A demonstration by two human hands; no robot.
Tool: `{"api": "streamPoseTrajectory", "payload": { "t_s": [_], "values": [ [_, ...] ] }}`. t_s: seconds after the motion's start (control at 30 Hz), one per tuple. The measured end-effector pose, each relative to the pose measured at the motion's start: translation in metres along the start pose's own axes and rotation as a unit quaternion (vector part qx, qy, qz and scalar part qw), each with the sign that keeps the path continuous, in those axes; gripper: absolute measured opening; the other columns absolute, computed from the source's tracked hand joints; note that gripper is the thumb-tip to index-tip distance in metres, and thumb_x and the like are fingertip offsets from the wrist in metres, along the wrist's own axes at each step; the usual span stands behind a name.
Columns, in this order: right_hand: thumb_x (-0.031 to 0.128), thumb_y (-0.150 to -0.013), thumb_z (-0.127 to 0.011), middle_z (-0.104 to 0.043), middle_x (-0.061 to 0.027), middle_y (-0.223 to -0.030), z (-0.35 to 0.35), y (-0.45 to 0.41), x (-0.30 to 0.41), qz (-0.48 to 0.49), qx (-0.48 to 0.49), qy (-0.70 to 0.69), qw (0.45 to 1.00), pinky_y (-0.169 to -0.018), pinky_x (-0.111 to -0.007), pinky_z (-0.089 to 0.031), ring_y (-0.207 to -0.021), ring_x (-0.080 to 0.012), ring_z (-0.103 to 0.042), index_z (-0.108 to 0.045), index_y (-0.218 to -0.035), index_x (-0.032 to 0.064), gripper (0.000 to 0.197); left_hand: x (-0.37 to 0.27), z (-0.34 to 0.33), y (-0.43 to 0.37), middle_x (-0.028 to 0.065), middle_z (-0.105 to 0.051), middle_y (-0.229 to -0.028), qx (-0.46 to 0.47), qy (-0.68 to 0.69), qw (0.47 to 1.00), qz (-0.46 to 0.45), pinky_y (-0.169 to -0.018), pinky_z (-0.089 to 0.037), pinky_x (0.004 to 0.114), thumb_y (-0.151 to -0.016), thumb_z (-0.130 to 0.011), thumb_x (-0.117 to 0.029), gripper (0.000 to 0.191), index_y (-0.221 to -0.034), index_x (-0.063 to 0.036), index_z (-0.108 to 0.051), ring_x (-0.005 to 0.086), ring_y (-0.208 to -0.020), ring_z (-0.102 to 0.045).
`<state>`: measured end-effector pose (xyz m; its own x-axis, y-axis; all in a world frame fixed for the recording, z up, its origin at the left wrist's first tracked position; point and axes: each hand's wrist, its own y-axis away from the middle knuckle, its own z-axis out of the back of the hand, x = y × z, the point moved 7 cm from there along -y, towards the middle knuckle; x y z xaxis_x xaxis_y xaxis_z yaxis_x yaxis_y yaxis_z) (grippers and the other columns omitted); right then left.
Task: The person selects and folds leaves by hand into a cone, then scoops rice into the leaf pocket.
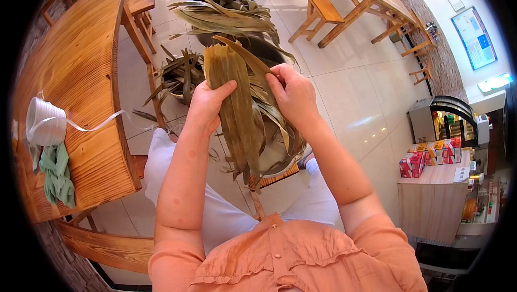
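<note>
My left hand (212,100) grips a stack of long, olive-brown bamboo leaves (232,122), its thumb lying across the top leaf. The stack's broad end points away from me and the thin tips hang towards my lap. Between the thumb and fingers of my right hand (291,92) is the edge of a single leaf (248,56), which slants across the stack's far end. Below my hands stands a round basin (278,169) with more leaves along its side; the stack hides part of it.
Beyond is another dark container heaped with leaves (238,19). Leaf scraps (183,72) fill a container at left. A wooden table (87,102) carries a spool of white plastic ribbon (48,122) and a green cloth (56,175). A counter (428,203) with small boxes (432,152) stands at right.
</note>
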<state>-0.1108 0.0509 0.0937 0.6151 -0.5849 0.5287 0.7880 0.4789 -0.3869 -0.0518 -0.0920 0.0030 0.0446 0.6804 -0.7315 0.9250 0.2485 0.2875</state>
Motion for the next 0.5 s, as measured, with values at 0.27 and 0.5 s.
{"api": "streamPoseTrajectory", "payload": {
  "t_s": [0.27, 0.5],
  "values": [
    [0.019, -0.081, -0.057, -0.06, -0.0095, -0.072, -0.002, -0.005, 0.002, 0.003, -0.008, 0.032, 0.999, -0.055, -0.036, -0.044, -0.066, -0.0284, -0.058, -0.056, -0.083, 0.0072, 0.012, 0.003, -0.002, 0.001, 0.0079, -0.062, -0.088, 0.013, -0.017, 1.0, 0.018, -0.065, -0.05, 0.029, -0.078, -0.06, -0.003, 0.019, -0.097, 0.0003, -0.056, 0.0157, -0.075, -0.06],
    [0.018, -0.08, -0.057, -0.061, -0.0112, -0.073, -0.01, 0.004, 0.002, -0.015, 0.032, 0.002, 0.999, -0.057, -0.037, -0.044, -0.068, -0.0297, -0.058, -0.056, -0.081, 0.0061, 0.012, 0.0, -0.004, 0.002, 0.0071, -0.062, -0.089, 0.008, -0.01, 1.0, 0.007, -0.065, -0.05, 0.029, -0.079, -0.059, -0.003, 0.018, -0.096, -0.0003, -0.056, 0.015, -0.075, -0.06]
  ]
}}
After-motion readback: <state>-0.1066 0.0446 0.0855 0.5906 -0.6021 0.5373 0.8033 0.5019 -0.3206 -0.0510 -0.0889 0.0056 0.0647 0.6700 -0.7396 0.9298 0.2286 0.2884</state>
